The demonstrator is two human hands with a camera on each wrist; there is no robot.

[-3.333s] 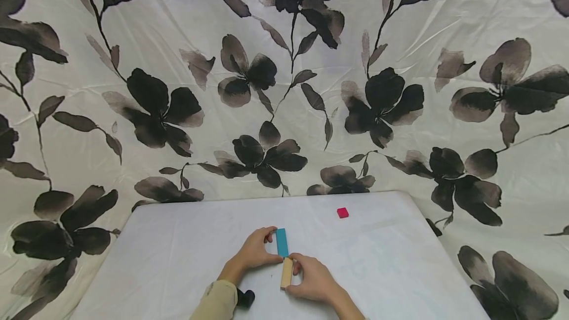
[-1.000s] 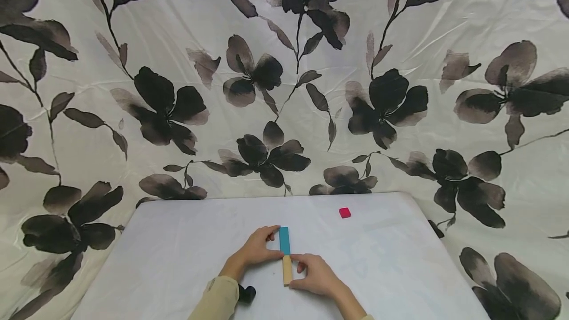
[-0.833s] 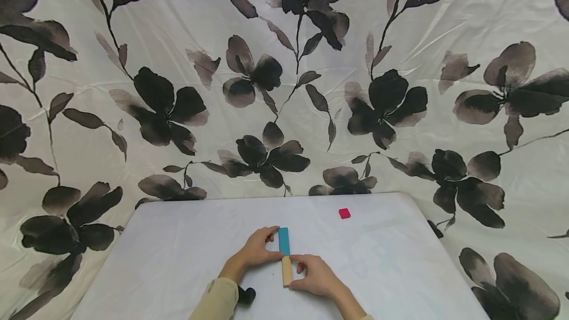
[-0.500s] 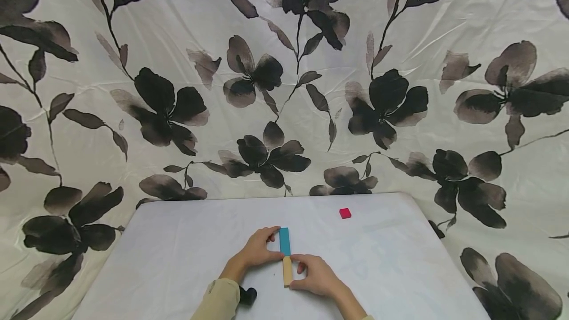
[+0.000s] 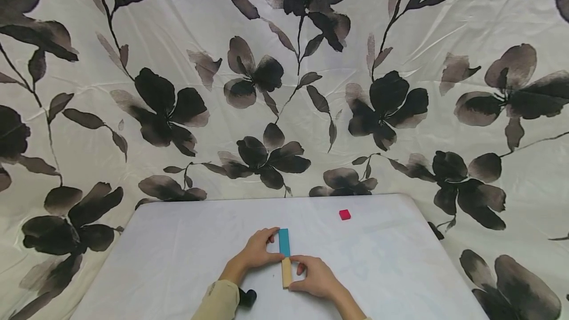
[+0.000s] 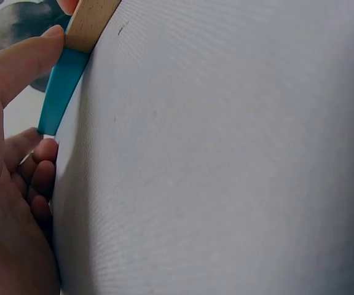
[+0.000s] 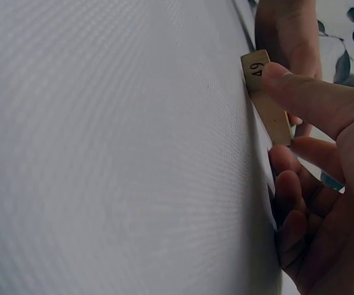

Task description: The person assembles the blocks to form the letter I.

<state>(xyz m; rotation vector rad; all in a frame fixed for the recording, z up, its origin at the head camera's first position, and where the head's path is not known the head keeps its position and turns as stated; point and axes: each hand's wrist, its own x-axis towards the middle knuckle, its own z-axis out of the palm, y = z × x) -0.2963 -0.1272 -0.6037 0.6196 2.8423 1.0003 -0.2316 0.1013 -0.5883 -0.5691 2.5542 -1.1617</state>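
Two slim blocks lie end to end in a line on the white table in the head view. The farther one is a blue wooden block (image 5: 284,243); the nearer is a plain wooden block (image 5: 286,273). My left hand (image 5: 257,250) holds the blue block, index fingertip at its far end and thumb by the joint between the blocks. The right hand (image 5: 314,276) grips the plain block by its two ends, between thumb and index finger. In the right wrist view, dark printed characters mark the near end of the plain block (image 7: 269,114).
A small red block (image 5: 345,215) sits toward the back right of the white table (image 5: 178,246). Behind the table hangs a pale cloth (image 5: 320,122) with dark flowers. A black rounded object (image 5: 247,297) is at the left wrist, beside the beige sleeve.
Since the earliest frame, the two blocks have come from slightly offset and slanted into a straighter line. Both hands have kept their hold; over the last second almost nothing moves.
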